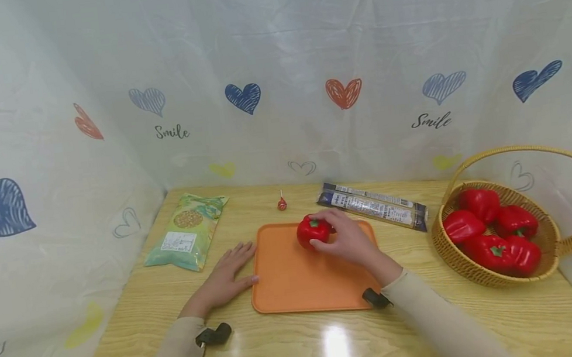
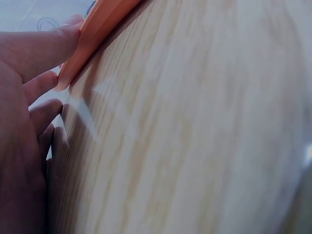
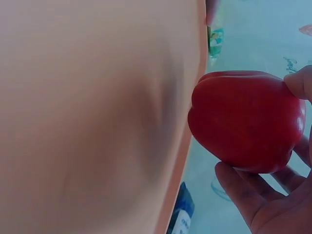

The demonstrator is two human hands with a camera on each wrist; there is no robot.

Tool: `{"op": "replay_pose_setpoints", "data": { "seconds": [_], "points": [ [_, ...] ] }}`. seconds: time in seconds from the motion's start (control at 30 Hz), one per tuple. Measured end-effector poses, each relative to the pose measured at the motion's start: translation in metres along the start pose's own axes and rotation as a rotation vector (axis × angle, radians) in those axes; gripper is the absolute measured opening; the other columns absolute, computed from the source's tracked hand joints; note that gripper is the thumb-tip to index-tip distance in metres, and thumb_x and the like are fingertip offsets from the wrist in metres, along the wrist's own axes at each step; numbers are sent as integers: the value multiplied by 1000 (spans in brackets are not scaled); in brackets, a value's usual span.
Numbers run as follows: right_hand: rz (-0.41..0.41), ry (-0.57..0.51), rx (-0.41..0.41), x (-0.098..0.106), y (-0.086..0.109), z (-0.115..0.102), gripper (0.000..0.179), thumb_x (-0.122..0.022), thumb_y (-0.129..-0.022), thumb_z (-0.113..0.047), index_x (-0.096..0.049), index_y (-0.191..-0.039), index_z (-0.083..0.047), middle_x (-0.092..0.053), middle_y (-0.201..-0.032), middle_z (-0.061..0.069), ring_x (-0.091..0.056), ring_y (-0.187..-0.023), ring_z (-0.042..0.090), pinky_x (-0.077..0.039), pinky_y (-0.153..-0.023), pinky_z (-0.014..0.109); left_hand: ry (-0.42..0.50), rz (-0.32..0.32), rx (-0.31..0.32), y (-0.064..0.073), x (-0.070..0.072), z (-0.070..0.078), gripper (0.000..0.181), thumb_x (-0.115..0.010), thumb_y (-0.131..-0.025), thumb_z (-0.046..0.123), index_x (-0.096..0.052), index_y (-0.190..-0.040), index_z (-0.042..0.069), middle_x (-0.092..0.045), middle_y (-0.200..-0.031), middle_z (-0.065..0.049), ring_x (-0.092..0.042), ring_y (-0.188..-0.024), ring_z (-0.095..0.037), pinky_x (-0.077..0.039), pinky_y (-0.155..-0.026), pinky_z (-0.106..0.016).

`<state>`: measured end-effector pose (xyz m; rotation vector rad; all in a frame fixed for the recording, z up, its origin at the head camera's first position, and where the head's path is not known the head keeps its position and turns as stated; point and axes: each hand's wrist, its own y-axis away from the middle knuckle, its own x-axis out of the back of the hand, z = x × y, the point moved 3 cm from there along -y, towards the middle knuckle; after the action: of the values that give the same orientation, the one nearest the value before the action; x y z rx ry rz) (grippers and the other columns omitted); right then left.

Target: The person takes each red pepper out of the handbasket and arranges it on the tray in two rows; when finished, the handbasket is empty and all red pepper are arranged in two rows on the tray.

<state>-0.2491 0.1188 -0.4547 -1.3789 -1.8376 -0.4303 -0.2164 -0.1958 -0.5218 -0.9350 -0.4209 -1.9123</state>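
My right hand [image 1: 348,238] holds a red bell pepper [image 1: 309,233] over the far part of an orange cutting board [image 1: 298,286]. In the right wrist view, its thumb and fingers curl round the stem end of the pepper [image 3: 246,122]; whether the pepper touches the board cannot be told. At the board's left side, my left hand [image 1: 227,280] lies on the table with its fingers spread. The left wrist view shows its thumb against the board's edge [image 2: 92,36], and nothing is in its grasp.
Several red bell peppers [image 1: 481,206] fill a wicker basket [image 1: 445,249] with a tall handle on the right. A green packet [image 1: 179,241] lies at the left. Behind the board are a lollipop [image 1: 281,204] and a long dark packet [image 1: 374,205]. A heart-print curtain [image 1: 280,38] hangs beyond.
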Motion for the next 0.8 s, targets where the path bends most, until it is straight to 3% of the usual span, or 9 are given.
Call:
{"op": "replay_pose_setpoints", "data": {
  "seconds": [0.8],
  "points": [
    [-6, -59, 38, -38, -39, -23, 53, -81, -86, -31, -63, -133, -15, -57, -131, 5, -58, -119, 27, -56, -98, 44, -18, -23, 35, 0, -1, -5, 78, -67, -97, 44, -34, -160, 14, -29, -166, -9, -14, -156, -32, -6, -126, -51]
  ]
}}
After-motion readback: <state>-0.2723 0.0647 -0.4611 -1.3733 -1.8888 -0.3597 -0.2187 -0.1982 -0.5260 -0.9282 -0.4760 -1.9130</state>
